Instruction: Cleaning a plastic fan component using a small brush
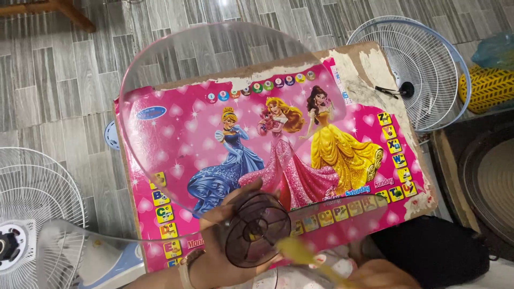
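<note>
Closest to you, your left hand [225,243] wraps its fingers around the dark round hub of the clear fan blade [214,107], which spreads up and away over the pink picture tabletop [375,155]. Just right of the hub, your blurry right hand [375,275] holds a yellow stick-like thing [300,254] pointing at it. Farther right, a white fan guard [423,69] lies on the floor.

A fan blade [257,227] held over a small table [407,176], flanked left [32,208] and right [423,69] by fan grilles on the floor [64,69].
</note>
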